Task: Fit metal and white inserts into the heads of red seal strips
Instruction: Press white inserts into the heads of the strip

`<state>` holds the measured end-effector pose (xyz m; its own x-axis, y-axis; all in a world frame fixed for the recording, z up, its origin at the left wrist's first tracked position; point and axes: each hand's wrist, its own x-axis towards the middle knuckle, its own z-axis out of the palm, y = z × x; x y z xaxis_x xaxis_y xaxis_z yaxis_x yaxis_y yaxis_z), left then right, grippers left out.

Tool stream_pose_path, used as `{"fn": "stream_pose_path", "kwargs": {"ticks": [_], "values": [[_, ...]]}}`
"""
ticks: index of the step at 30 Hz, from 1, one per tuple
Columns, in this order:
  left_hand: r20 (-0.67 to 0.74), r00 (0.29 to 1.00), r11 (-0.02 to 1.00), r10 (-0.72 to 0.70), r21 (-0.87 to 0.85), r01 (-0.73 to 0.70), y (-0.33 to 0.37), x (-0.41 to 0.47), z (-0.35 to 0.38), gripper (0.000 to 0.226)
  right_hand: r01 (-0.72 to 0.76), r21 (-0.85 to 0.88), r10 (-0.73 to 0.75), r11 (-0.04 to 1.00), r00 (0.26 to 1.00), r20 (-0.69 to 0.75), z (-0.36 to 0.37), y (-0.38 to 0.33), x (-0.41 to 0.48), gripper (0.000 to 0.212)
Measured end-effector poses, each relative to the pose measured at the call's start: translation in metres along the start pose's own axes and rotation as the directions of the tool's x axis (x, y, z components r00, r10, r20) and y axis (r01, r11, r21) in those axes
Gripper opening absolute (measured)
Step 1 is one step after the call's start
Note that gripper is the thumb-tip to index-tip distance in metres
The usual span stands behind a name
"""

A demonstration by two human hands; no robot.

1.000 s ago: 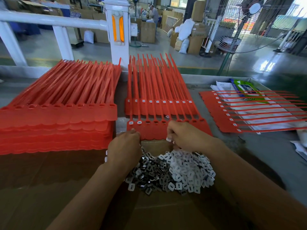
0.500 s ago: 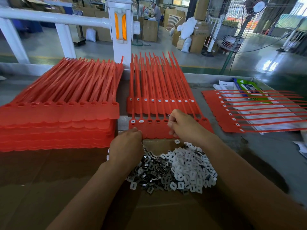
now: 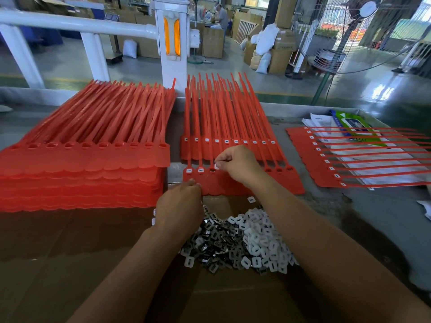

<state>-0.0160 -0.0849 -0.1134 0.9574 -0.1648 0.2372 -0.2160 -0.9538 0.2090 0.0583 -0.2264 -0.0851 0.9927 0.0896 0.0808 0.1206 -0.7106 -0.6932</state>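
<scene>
Inserts (image 3: 235,243) lay heaped nearest me on the cardboard (image 3: 70,264), dark metal ones (image 3: 217,241) to the left and white ones (image 3: 263,243) to the right. Just beyond the heap my left hand (image 3: 179,206) showed me its back. Its fingers curled away so that their tips met the near left edge of the red seal strip sheet (image 3: 221,186); whether they pinched anything I could not tell.

Farther on, my right hand (image 3: 240,163) pinched one white insert (image 3: 217,166) between thumb and forefinger, with the other fingers tucked. It was plainly the hand nearer the work. The two leftmost heads (image 3: 188,170) of the sheet already showed white. The third head (image 3: 211,170) gaped dark, just left of the pinched piece and a touch nearer me. I judged the coming move to be a short push down and leftward into that socket, with the insert kept flat.

The strips ran lengthwise straight away from me, so their heads formed a left-to-right row, and three more open heads (image 3: 279,169) sat right of my wrist. Behind lay a filled sheet (image 3: 228,141). A tall stack of red strips (image 3: 81,164) stood to the left, and another sheet (image 3: 326,164) lay crosswise to the right.
</scene>
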Motion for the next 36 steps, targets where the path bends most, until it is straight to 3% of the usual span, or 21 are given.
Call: {"fn": "stream_pose_path", "kwargs": {"ticks": [12,17,23,31,36], "values": [[0.018,1.0,1.0,-0.007,0.004,0.007,0.0,0.0,0.0,0.025,-0.033,-0.11,0.041,0.993,0.996,0.073,0.017,0.002,0.01,0.013],[0.023,1.0,1.0,-0.004,0.006,0.004,0.0,0.0,0.0,0.027,-0.026,-0.039,0.027,0.999,0.999,0.027,0.018,0.005,0.009,0.007],[0.03,0.999,1.0,-0.021,-0.004,0.021,0.001,0.0,0.0,0.029,-0.08,0.035,0.081,0.996,0.997,-0.018,0.014,0.004,0.012,0.016],[0.038,0.999,1.0,-0.015,0.006,0.015,-0.001,0.0,0.0,0.029,-0.192,-0.185,0.217,0.964,0.968,0.125,0.005,-0.013,0.027,0.021],[0.024,1.0,1.0,-0.008,0.013,0.007,-0.001,0.0,0.001,0.029,-0.202,-0.173,0.223,0.964,0.968,0.113,0.005,-0.013,0.024,0.024]]}}
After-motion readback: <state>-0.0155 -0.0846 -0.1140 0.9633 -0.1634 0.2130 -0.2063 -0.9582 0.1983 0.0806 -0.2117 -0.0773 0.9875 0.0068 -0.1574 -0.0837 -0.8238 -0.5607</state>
